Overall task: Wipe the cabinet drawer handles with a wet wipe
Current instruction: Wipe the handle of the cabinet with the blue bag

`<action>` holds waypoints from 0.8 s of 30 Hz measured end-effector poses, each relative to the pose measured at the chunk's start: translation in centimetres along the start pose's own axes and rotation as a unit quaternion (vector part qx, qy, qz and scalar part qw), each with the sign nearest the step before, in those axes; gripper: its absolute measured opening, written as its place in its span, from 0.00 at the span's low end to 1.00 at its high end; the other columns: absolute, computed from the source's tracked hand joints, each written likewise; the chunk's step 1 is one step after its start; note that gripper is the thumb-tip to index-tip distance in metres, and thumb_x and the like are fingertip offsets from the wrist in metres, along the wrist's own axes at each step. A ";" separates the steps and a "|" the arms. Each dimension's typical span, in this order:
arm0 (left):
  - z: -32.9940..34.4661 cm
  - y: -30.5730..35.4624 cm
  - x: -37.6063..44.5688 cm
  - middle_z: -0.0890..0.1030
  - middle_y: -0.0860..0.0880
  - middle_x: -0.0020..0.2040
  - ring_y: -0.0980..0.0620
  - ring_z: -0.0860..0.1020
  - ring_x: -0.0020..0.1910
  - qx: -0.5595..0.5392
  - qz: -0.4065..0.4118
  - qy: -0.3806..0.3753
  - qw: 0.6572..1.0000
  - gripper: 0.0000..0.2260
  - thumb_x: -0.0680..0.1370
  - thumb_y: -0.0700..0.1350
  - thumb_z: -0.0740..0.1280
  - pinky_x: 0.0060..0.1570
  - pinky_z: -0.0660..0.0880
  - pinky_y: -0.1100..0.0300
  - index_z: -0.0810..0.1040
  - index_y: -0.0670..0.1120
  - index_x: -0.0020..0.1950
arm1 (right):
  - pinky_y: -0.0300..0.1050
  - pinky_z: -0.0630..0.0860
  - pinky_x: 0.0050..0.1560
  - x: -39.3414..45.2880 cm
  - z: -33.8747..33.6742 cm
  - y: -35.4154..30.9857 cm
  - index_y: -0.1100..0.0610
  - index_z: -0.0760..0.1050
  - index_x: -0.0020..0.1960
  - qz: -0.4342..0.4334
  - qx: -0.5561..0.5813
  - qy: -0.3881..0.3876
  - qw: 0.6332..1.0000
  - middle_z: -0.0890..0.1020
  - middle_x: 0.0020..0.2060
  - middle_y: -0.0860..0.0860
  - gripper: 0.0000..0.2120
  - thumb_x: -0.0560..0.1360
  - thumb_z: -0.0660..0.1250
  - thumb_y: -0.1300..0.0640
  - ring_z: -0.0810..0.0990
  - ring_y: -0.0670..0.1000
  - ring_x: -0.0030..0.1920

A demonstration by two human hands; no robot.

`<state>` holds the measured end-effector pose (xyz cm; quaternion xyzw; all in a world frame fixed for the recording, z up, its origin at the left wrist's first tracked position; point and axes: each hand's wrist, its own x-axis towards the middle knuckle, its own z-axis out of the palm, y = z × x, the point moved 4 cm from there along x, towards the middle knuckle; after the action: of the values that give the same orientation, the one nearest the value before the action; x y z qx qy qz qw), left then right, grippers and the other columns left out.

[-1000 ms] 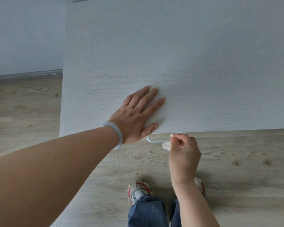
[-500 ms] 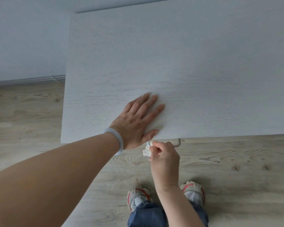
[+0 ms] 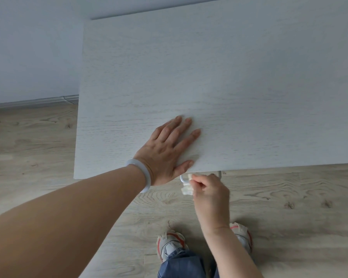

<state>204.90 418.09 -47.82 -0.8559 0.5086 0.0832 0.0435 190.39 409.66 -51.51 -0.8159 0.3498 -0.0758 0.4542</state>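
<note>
White wipe in right hand's grip touches handle.

Pale wood-grain cabinet top, seen from above, its near edge running across the view. The left hand lies flat on it near that edge, fingers straight and spread, palm down. Below the cabinet, a light plank floor with darker knots meets a grey skirting strip at the wall. Two pale sneakers with red trim stand on the floor.
</note>
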 end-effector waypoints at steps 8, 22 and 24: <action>0.0 0.0 0.0 0.54 0.43 0.79 0.41 0.53 0.78 0.005 0.001 -0.002 1.000 0.32 0.80 0.64 0.48 0.73 0.50 0.50 0.51 0.50 0.80 | 0.46 0.81 0.38 -0.7 0.4 -0.2 0.51 0.83 0.44 0.026 0.095 -0.071 0.993 0.82 0.37 0.45 0.07 0.72 0.73 0.63 0.82 0.45 0.35; 0.1 0.0 0.1 0.55 0.43 0.79 0.41 0.52 0.78 0.001 0.005 0.001 1.000 0.32 0.80 0.64 0.49 0.73 0.51 0.49 0.52 0.49 0.80 | 0.41 0.79 0.46 -0.9 -1.0 2.5 0.56 0.83 0.44 0.226 0.304 0.111 0.919 0.84 0.43 0.51 0.06 0.72 0.72 0.65 0.83 0.47 0.44; 0.0 0.1 0.0 0.55 0.42 0.79 0.41 0.53 0.78 0.002 0.007 0.001 1.000 0.32 0.80 0.64 0.49 0.73 0.51 0.49 0.52 0.49 0.80 | 0.38 0.79 0.42 -1.4 -0.5 2.2 0.60 0.82 0.44 0.294 0.388 0.134 0.863 0.85 0.36 0.49 0.04 0.72 0.72 0.67 0.83 0.47 0.39</action>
<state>204.87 418.04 -47.88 -0.8523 0.5147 0.0820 0.0438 188.03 409.41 -52.68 -0.4145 0.5734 -0.1766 0.6842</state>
